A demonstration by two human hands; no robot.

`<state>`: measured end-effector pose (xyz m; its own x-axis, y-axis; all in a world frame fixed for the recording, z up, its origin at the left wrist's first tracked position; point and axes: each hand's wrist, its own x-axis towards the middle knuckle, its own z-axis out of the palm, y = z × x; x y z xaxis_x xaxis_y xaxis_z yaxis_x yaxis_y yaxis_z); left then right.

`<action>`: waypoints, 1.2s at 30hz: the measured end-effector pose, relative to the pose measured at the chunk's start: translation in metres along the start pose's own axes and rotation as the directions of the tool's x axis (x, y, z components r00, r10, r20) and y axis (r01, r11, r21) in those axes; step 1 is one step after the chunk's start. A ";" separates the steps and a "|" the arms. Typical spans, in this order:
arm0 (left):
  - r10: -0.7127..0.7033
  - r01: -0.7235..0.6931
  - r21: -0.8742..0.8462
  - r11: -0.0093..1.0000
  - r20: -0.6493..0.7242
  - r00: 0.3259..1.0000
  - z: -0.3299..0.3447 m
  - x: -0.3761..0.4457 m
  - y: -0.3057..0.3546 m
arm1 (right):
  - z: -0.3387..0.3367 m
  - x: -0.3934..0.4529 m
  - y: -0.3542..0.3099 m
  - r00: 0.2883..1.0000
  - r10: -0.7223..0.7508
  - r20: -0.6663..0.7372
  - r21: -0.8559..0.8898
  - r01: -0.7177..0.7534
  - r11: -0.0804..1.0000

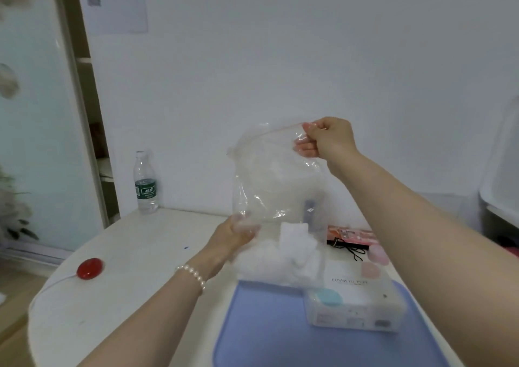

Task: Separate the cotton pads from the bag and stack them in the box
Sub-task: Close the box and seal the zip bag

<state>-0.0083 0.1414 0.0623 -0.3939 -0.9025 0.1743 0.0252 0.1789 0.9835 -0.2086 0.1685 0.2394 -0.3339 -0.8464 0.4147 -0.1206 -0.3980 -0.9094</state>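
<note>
Right hand (327, 137) raised, thumb and fingers curled, pinching the upper edge of a clear plastic bag (273, 175). Left hand (237, 233) lower, fingers curled round the bag's bottom left corner, gripping it through the film. Bag hangs stretched between the two hands, above the table (126, 268), looks nearly empty; blur makes contents hard to tell. Pile of white cotton pads (289, 257) lies just below the bag, right of the left hand, at the far edge of a blue mat (266, 330). Clear box (356, 302) with printed lid sits on the mat below the right forearm, touching or just beside the pile. Pearl bracelet (193, 275) on left wrist. Red round button (90, 268) left of the left arm; water bottle (145, 182) beyond it by the wall.
</note>
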 end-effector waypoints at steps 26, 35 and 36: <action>-0.155 0.168 0.238 0.957 -0.073 0.985 0.001 -0.025 -0.048 | 0.011 -0.002 0.002 0.834 0.327 0.445 -0.857 0.289 0.427; -0.189 0.207 0.196 0.958 -0.108 0.976 -0.001 -0.023 -0.053 | 0.013 0.017 0.022 0.805 0.307 0.508 -0.808 0.322 0.493; -0.189 0.206 0.203 0.957 -0.101 0.977 0.000 -0.024 -0.053 | 0.015 0.017 0.020 0.823 0.259 0.505 -0.783 0.312 0.538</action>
<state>-0.0002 0.1533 0.0057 -0.2964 -0.9550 -0.0106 -0.2432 0.0648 0.9678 -0.2029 0.1414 0.2285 0.1662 -0.9786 0.1216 -0.9013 -0.2008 -0.3838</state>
